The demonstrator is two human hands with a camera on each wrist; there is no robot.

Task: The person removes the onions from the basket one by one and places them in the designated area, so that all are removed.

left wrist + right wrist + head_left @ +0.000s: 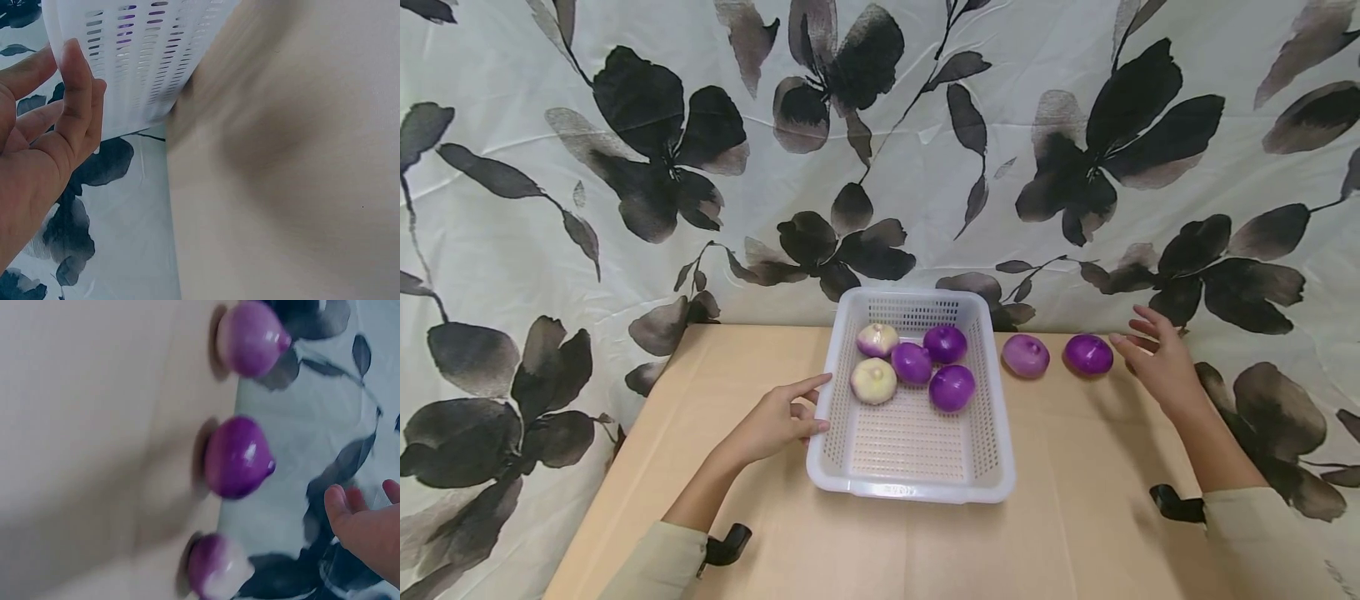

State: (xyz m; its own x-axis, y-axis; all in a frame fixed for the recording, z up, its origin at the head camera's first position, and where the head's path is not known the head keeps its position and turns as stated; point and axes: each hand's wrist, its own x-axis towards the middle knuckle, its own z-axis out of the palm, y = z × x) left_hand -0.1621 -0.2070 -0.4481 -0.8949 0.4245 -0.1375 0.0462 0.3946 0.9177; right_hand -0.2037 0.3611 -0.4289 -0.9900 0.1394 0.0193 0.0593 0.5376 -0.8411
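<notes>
A white plastic basket [913,492] holds several onions: two pale ones [873,381] on the left and purple ones [952,388] beside them. My left hand [786,419] grips the basket's left rim, its fingers bent against the outer wall in the left wrist view. To the basket's right lie a light purple onion [1025,356] and a dark purple onion [1088,356]. A third, white-and-purple onion [219,565] shows in the right wrist view; in the head view the hand hides it. My right hand [1161,358] hovers by these onions with spread fingers, holding nothing.
The basket and loose onions are on a light wooden table [910,550]. The loose onions sit in a row near its back edge. Behind the table hangs a white cloth [955,183] with dark flower prints.
</notes>
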